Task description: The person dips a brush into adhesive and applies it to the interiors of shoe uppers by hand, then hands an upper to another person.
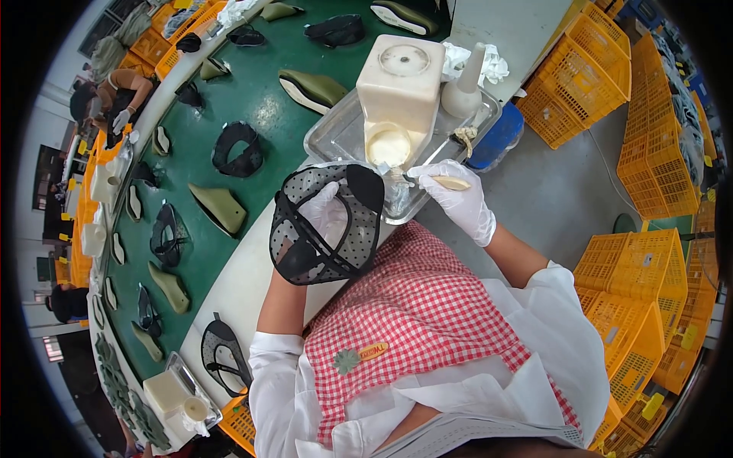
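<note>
Head view of a gluing station beside a green conveyor belt (pixel 252 99). The left hand (pixel 324 214), gloved in white, sits inside a black mesh shoe upper (pixel 324 225), its fingers spread within the shell so the fabric is stretched and turned open toward the person, just at 9 o'clock of the metal tray (pixel 336 133). The right hand (pixel 458 200), also gloved, is closed on a pale-handled brush (pixel 443 183) whose tip points toward 9 o'clock, at the upper's rim, apparently so adhesive can be laid along that edge. The tray stands on the white worktop (pixel 252 267) at 12 o'clock of both hands, within short reach; it carries a cream glue dispenser (pixel 398 91) with an open round well facing the person, probably for dipping, and a white squeeze bottle (pixel 466 88) at the dispenser's 3 o'clock. Olive shoe lasts (pixel 220 208) and further black uppers lie spaced along the belt toward 9 o'clock. Orange crates (pixel 580 76) are stacked at 3 o'clock.
</note>
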Demonstrator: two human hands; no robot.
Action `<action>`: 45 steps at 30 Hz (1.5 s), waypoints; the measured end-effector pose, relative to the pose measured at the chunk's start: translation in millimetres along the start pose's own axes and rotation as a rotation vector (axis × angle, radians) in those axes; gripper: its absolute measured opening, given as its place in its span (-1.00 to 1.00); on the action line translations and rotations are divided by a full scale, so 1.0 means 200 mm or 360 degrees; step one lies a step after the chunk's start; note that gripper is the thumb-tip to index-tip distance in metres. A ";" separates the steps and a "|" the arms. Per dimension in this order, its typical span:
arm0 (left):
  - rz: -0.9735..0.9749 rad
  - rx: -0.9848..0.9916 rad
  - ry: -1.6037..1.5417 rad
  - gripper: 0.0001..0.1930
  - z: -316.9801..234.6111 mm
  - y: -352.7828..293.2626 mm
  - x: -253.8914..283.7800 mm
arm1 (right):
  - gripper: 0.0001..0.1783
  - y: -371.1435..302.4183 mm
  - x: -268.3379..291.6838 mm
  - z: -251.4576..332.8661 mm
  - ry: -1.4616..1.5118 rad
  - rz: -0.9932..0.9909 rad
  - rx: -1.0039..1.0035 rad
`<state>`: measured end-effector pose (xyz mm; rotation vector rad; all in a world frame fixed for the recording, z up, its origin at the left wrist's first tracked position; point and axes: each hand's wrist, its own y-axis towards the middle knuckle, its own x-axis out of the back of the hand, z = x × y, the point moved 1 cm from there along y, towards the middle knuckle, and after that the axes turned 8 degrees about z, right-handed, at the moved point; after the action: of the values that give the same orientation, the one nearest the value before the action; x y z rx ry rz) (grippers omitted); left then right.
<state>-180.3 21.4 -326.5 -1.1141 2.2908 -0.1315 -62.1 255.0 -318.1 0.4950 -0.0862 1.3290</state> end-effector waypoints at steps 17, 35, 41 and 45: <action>-0.0126 -0.0482 -0.0051 -0.70 0.02 0.06 0.02 | -0.83 -0.08 -0.13 0.06 0.0292 0.0225 -0.0054; -0.0288 -0.1419 0.0660 -0.38 -0.10 -0.18 -0.14 | -0.83 -0.08 -0.33 0.15 -0.0627 0.0134 0.0377; -0.0215 -0.1821 0.0965 -0.47 -0.10 -0.29 -0.12 | -0.84 -0.08 -0.36 0.19 -0.0400 -0.0005 0.0199; 0.0042 -0.0733 0.0493 -0.41 -0.09 -0.36 0.01 | -0.85 -0.04 -0.33 0.21 -0.0529 -0.0052 0.0348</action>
<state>-141.7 -29.2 -289.9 -1.3648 2.6956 0.2669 -62.2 176.9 -305.5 0.8975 -0.2079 1.2202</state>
